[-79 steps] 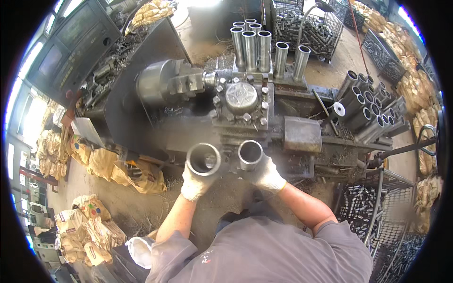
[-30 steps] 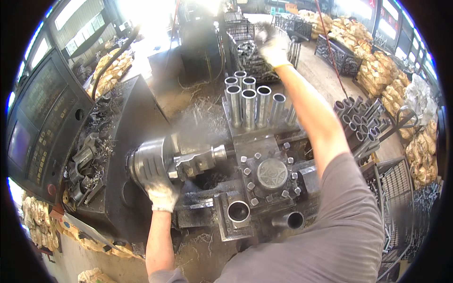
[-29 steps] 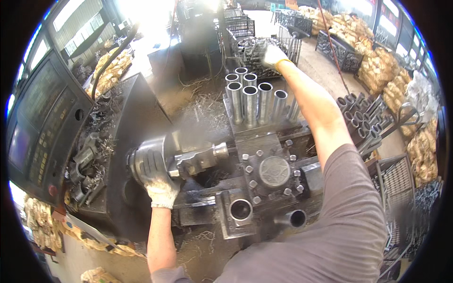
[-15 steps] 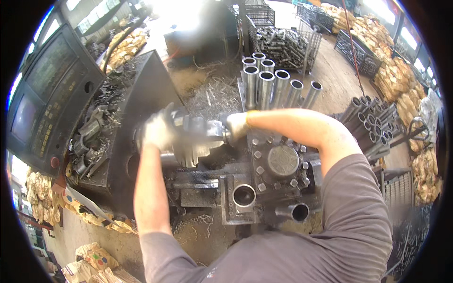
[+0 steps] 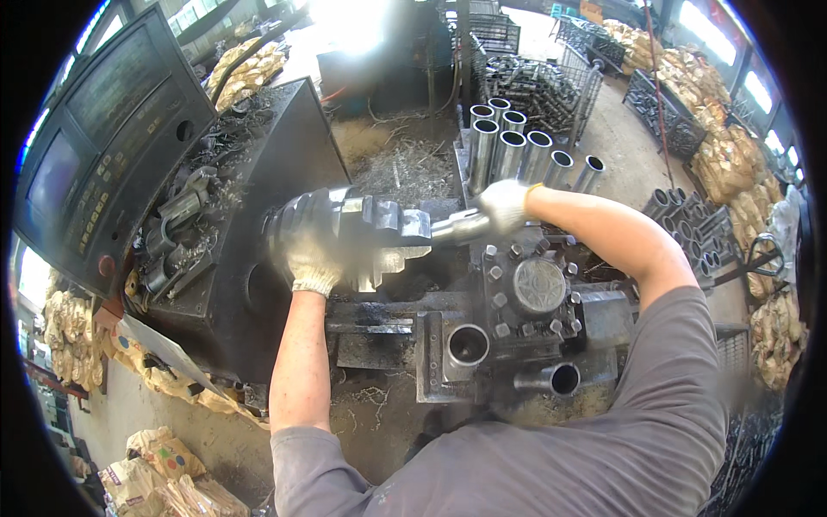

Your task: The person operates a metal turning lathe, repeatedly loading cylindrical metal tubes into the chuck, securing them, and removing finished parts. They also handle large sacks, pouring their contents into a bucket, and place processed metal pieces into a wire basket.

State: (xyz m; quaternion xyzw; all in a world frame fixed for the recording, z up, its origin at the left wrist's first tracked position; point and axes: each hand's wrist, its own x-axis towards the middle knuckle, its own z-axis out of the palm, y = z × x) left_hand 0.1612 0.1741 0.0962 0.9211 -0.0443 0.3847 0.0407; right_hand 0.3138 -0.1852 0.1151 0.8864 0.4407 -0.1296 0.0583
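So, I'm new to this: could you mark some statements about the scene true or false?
1. The pale-gloved left hand rests on the stepped grey steel chuck. True.
2. The right hand is bare. False: the right hand is gloved as well.
3. The right hand is on one end of a shiny grey metal cylinder. True.
4. The tall silver steel tubes beyond the right hand lie flat. False: the tall silver steel tubes stand on end.
5. The dark control panel stands on the picture's left. True.
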